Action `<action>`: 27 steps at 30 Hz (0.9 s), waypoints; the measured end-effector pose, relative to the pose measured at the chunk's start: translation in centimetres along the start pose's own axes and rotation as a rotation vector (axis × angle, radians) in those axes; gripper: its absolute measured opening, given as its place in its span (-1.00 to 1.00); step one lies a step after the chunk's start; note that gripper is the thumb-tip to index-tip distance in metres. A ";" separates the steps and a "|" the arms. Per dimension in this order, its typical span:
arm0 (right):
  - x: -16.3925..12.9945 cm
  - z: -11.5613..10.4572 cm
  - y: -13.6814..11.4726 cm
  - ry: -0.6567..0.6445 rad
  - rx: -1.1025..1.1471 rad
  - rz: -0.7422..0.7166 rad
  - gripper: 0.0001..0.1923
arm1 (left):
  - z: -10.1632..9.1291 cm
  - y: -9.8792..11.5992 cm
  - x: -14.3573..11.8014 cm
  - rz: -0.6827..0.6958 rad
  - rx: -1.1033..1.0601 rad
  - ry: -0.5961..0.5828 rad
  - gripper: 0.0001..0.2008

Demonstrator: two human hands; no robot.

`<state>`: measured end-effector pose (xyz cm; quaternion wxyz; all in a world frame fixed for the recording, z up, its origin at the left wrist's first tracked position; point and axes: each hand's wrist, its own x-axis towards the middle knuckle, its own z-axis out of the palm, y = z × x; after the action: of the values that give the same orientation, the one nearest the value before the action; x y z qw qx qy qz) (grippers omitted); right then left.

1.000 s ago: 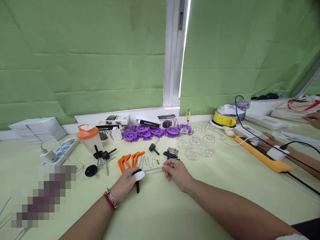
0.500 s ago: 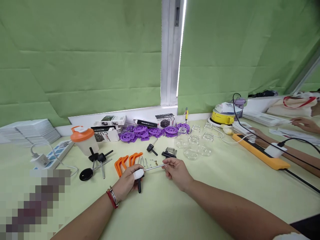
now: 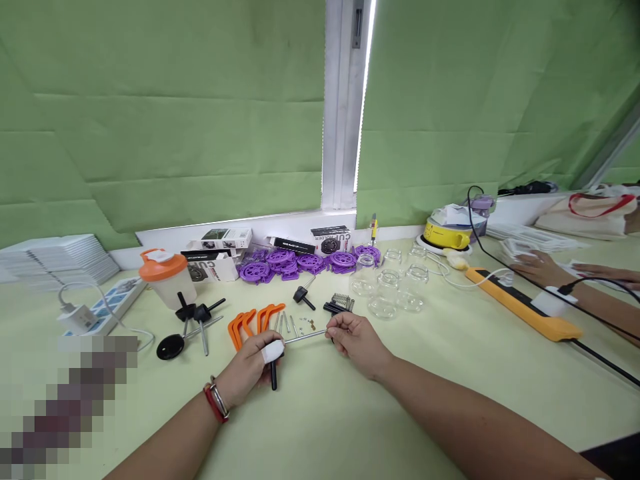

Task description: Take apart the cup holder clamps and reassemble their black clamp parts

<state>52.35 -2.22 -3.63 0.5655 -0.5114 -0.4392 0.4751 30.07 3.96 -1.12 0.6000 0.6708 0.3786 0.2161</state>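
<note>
While both hands work low over pale green bench (image 3: pixel 450 413), left hand (image 3: pixel 250 370) closed round black handle (image 3: pixel 273 381), bandaged fingertip on top; handle end pokes out below fist. Metal rod (image 3: pixel 304 337) runs from handle rightward, held just above bench. Right hand (image 3: pixel 357 340) pinches rod's far end between thumb and fingers. Orange brackets (image 3: pixel 250 323), loose screws and spring just beyond hands. Purple discs (image 3: pixel 295 262) and clear jars (image 3: pixel 390 290) further back. Orange-lidded shaker (image 3: pixel 163 277) at left. Another person's hands at far right, near orange power strip (image 3: pixel 520 303).
</note>
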 end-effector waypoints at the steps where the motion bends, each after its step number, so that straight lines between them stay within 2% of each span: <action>1: 0.0 0.0 0.0 0.001 0.002 0.005 -0.79 | 0.0 0.0 0.0 -0.002 0.000 -0.002 -0.77; 16: -0.2 0.4 0.7 0.000 -0.028 -0.001 -0.81 | -0.3 0.0 -0.3 0.001 0.022 -0.051 -0.78; 27: -0.4 0.2 1.0 -0.042 -0.138 -0.023 -0.84 | -0.5 -0.3 -0.3 -0.012 0.028 -0.034 -0.75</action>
<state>51.98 -2.53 -4.58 0.5249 -0.5341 -0.4886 0.4477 29.48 4.07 -1.27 0.5982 0.6804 0.3753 0.1956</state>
